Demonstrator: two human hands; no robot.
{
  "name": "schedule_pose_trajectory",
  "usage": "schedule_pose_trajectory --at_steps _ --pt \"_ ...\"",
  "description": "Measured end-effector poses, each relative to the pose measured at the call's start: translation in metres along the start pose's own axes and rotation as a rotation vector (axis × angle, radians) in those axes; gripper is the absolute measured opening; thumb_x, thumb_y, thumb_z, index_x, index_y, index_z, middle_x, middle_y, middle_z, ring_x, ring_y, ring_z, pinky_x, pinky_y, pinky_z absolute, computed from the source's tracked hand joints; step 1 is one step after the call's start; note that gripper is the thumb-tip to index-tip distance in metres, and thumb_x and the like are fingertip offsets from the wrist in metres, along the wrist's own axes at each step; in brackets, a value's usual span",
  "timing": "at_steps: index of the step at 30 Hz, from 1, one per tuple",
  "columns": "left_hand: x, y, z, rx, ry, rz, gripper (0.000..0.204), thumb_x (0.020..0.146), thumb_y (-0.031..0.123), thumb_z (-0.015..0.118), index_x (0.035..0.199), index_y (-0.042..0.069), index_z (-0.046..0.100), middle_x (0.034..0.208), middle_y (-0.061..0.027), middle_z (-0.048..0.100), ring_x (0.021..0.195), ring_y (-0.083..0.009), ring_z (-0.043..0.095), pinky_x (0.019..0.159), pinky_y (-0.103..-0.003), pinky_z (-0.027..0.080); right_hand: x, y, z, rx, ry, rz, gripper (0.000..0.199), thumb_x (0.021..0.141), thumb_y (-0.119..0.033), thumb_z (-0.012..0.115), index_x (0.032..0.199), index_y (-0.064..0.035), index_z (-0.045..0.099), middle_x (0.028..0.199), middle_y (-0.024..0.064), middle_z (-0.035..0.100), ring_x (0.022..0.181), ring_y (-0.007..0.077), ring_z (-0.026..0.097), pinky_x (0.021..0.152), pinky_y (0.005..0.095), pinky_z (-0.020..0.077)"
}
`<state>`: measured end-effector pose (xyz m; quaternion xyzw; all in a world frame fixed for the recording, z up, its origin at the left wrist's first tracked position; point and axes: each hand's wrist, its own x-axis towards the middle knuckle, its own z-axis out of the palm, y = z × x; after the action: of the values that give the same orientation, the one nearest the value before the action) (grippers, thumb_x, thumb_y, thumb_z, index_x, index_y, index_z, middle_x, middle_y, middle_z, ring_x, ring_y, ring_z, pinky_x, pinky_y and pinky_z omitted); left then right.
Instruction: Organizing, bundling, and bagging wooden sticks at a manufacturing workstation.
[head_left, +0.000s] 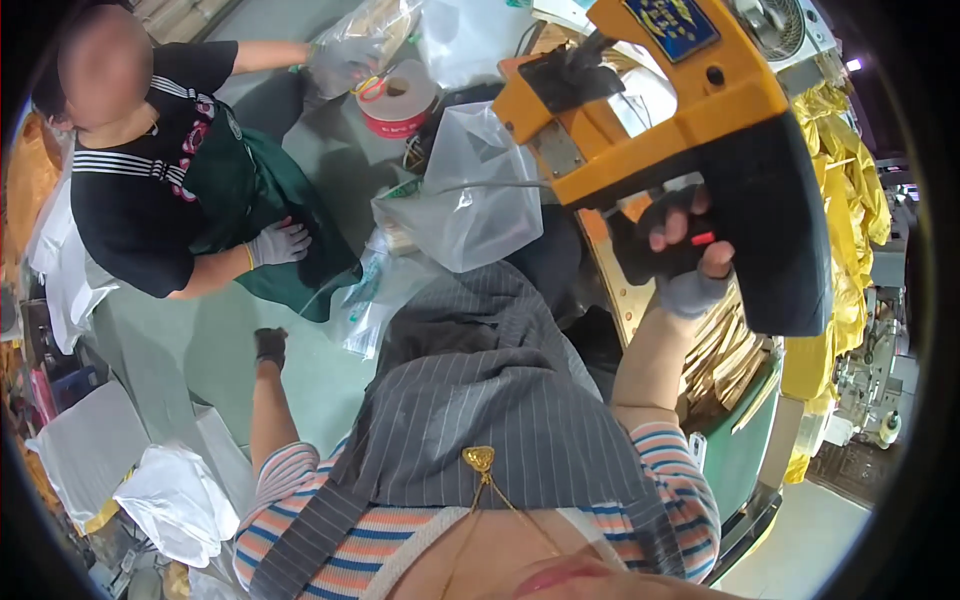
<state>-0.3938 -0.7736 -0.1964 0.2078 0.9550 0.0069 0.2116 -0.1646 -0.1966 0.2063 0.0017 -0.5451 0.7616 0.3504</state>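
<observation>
Orange tool (690, 130) gripped, bin (745, 440) of sticks (725, 355)

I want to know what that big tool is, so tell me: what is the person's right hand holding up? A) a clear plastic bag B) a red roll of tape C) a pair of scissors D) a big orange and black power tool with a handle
D: the right hand, in a dark fingerless glove, is wrapped around the black handle of the big orange and black power tool, raised close to the camera.
</observation>
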Motion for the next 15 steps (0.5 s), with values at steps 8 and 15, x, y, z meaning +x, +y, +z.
schedule_pose_trajectory --at_steps 8,15 --pt "0.030 0.160 -0.180 -0.976 0.442 -0.158 0.022 0.082 0.018 0.058 0.088 -0.002 0.065 0.075 -0.0075 0.065 0.071 -0.0125 0.058 0.066 -0.027 0.045 0.043 0.032 0.035 -0.214 0.119 0.157 0.030 0.087 -0.027 0.059 0.099 -0.0014 0.048 0.074 0.0065 0.047 0.063 0.0158 0.049 0.060 0.0291 0.0427" --pt "0.043 0.229 -0.239 -1.063 0.800 0.201 0.026 0.086 0.019 0.057 0.099 -0.003 0.062 0.089 -0.0076 0.063 0.080 -0.0116 0.057 0.071 -0.025 0.045 0.110 0.120 0.053 0.119 0.273 0.599 0.029 0.088 -0.036 0.057 0.083 -0.0094 0.047 0.064 0.0034 0.048 0.054 0.0149 0.048 0.050 0.0293 0.0414"
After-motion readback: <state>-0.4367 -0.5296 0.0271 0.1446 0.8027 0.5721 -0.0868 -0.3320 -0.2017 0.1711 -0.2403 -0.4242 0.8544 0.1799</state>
